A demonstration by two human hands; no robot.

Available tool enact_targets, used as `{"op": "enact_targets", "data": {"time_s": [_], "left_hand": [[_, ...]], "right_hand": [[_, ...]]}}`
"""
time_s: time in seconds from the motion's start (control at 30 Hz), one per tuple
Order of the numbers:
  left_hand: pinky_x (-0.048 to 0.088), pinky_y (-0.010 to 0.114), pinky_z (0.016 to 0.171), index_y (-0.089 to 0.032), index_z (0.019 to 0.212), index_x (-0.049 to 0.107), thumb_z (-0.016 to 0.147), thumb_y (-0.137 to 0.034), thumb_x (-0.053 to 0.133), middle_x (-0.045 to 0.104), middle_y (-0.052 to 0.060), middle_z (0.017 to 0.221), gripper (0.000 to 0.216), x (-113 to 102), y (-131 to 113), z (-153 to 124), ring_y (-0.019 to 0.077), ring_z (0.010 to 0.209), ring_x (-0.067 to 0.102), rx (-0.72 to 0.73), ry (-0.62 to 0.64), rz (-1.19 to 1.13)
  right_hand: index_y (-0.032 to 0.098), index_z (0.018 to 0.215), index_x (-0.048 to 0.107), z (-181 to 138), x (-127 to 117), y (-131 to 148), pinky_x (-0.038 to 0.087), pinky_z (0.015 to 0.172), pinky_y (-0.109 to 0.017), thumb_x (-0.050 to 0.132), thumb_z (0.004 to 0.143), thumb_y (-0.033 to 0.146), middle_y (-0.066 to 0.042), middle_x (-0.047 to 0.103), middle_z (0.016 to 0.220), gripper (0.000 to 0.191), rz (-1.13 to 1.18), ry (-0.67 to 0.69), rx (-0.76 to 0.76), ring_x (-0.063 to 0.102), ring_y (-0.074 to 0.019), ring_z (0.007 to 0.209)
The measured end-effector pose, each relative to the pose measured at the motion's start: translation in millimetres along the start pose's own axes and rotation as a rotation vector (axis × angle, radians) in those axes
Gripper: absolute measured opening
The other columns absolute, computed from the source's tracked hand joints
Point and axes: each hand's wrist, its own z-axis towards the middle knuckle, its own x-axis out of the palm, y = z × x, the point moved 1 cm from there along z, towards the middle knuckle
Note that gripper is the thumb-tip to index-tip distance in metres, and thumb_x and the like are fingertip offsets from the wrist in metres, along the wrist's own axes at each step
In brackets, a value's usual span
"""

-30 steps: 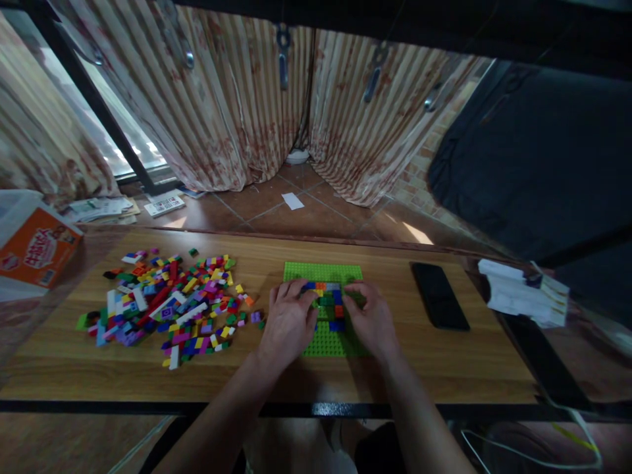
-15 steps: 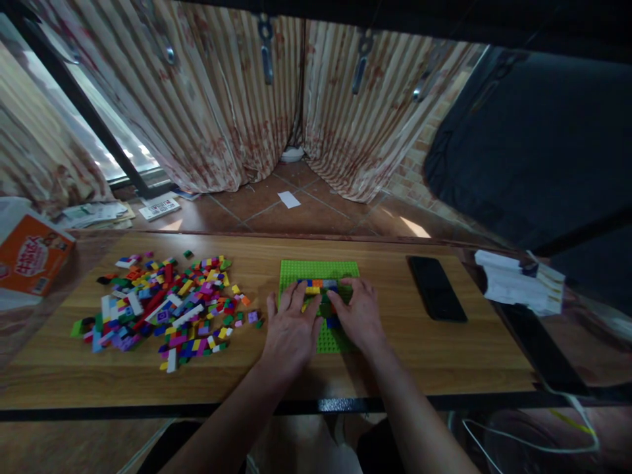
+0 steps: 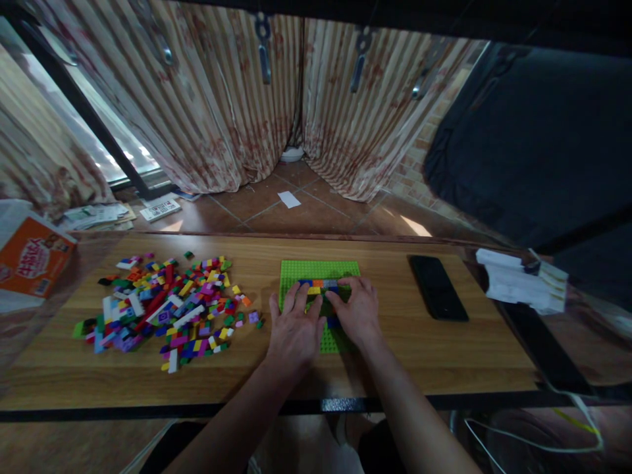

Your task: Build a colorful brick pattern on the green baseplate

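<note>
Few bricks (image 3: 316, 286) sat joined on the baseplate (image 3: 320, 268), table (image 3: 444, 349) centre; most lay loose in the left pile (image 3: 168, 306). Left hand (image 3: 295, 329) fingers spread flat; right hand (image 3: 356, 313) fingers together, pressing bricks.

My feed is dim overall. Daylight enters through the window (image 3: 118, 148) at upper left and lands as a bright patch on the floor (image 3: 415, 227); the right side sinks to near black. The desk (image 3: 395, 342) carries a soft sheen. The green baseplate (image 3: 320, 268) reads clearly in colour. Wide-angle distortion bends the edges, and corners smear.
</note>
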Motion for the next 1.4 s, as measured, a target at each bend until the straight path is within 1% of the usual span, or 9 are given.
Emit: {"op": "enact_targets", "data": {"time_s": [0.2, 0.6, 0.77, 0.93, 1.07, 1.13, 1.23, 1.3, 1.4], "left_hand": [[0.026, 0.070, 0.106, -0.020, 0.122, 0.063, 0.092, -0.026, 0.049, 0.053, 0.015, 0.141, 0.035, -3, 0, 3, 0.0356, 0.137, 0.038, 0.004, 0.024, -0.001], [0.022, 0.072, 0.108, -0.021, 0.119, 0.064, 0.091, -0.022, 0.048, 0.053, 0.011, 0.142, 0.032, -1, -5, 6, 0.0336, 0.139, 0.036, -0.019, 0.038, -0.012], [0.021, 0.070, 0.109, -0.019, 0.118, 0.064, 0.092, -0.023, 0.047, 0.053, 0.012, 0.142, 0.031, -1, -6, 5, 0.0323, 0.138, 0.037, -0.017, 0.024, -0.026], [0.025, 0.067, 0.108, -0.021, 0.113, 0.066, 0.091, -0.025, 0.050, 0.058, 0.012, 0.137, 0.027, -1, -2, 5, 0.0320, 0.131, 0.046, -0.015, -0.036, -0.106], [0.032, 0.061, 0.106, -0.022, 0.112, 0.067, 0.091, -0.026, 0.052, 0.064, 0.010, 0.129, 0.026, -10, 16, 9, 0.0303, 0.120, 0.056, -0.034, -0.157, -0.188], [0.039, 0.053, 0.103, -0.021, 0.110, 0.068, 0.091, -0.025, 0.051, 0.067, 0.010, 0.122, 0.025, -18, 30, 12, 0.0280, 0.112, 0.060, -0.063, -0.267, -0.279], [0.046, 0.041, 0.095, -0.019, 0.100, 0.070, 0.090, -0.025, 0.052, 0.071, 0.010, 0.107, 0.021, -30, 55, 17, 0.0235, 0.102, 0.064, -0.136, -0.456, -0.521], [0.049, 0.034, 0.087, -0.018, 0.087, 0.071, 0.088, -0.028, 0.055, 0.073, 0.007, 0.091, 0.018, -40, 74, 19, 0.0204, 0.090, 0.066, -0.271, -0.602, -0.691], [0.049, 0.026, 0.071, -0.017, 0.067, 0.065, 0.083, -0.033, 0.061, 0.067, 0.002, 0.067, 0.023, -57, 102, 16, 0.0151, 0.069, 0.063, -0.506, -0.818, -0.986]], "right_hand": [[0.021, 0.100, 0.066, 0, 0, 3, 0.041, 0.089, -0.046, 0.065, 0.077, 0.038, -0.012, 0.059, 0.109, 0.028, 0.005, 0.002, 0.059, 0.051, -0.0316, 0.107], [0.022, 0.106, 0.065, -1, -2, 10, 0.040, 0.088, -0.046, 0.065, 0.079, 0.035, -0.012, 0.059, 0.115, 0.030, -0.030, 0.044, 0.107, 0.050, -0.0330, 0.109], [0.021, 0.105, 0.066, -3, -2, 10, 0.040, 0.089, -0.046, 0.063, 0.079, 0.036, -0.012, 0.060, 0.114, 0.029, -0.029, 0.034, 0.099, 0.051, -0.0316, 0.109], [0.018, 0.103, 0.066, -3, -2, 3, 0.040, 0.093, -0.048, 0.062, 0.080, 0.042, -0.014, 0.061, 0.115, 0.033, 0.031, 0.022, 0.038, 0.052, -0.0319, 0.111], [0.014, 0.105, 0.065, 1, -4, -6, 0.041, 0.094, -0.047, 0.047, 0.088, 0.046, -0.017, 0.065, 0.109, 0.040, 0.179, -0.008, 0.037, 0.057, -0.0297, 0.106], [0.013, 0.104, 0.065, 3, -7, -9, 0.044, 0.091, -0.045, 0.043, 0.090, 0.046, -0.017, 0.067, 0.104, 0.042, 0.254, -0.035, 0.081, 0.061, -0.0285, 0.099], [0.013, 0.101, 0.065, 6, -12, -5, 0.048, 0.082, -0.041, 0.045, 0.089, 0.046, -0.015, 0.069, 0.099, 0.041, 0.344, -0.090, 0.114, 0.064, -0.0268, 0.091], [0.013, 0.100, 0.066, 7, -16, 1, 0.048, 0.076, -0.038, 0.047, 0.088, 0.046, -0.014, 0.070, 0.097, 0.039, 0.373, -0.129, 0.100, 0.064, -0.0251, 0.085], [0.015, 0.098, 0.067, 3, -17, 16, 0.048, 0.073, -0.036, 0.048, 0.089, 0.045, -0.012, 0.070, 0.094, 0.037, 0.357, -0.171, 0.028, 0.064, -0.0229, 0.081]]}}
